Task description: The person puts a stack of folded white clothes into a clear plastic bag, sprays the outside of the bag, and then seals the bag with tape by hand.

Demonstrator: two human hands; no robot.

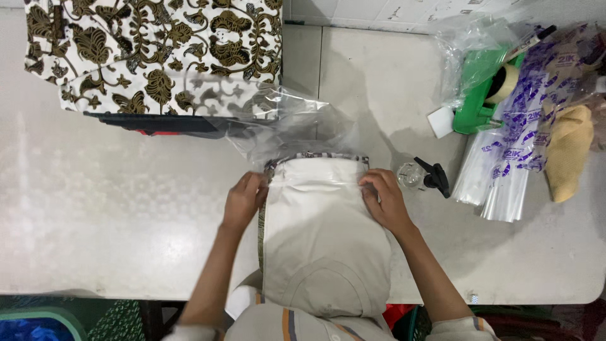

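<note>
On the counter (95, 208), the left hand (243, 201) and right hand (385, 199) each grip a side of a folded cream garment (319, 221), its top apparently just entering the clear plastic bag (284, 129); most remains outside.

A clear plastic bag (284, 123) is lying open at the middle of the table (95, 208), its mouth lying against the folded cream garment's top end. Near the right edge, a stack of clear bags (505, 170) with purple print is lying lengthwise. At the far right corner, a crumpled clear bag (467, 44) is covering green items. No signs or screens are showing.
</note>
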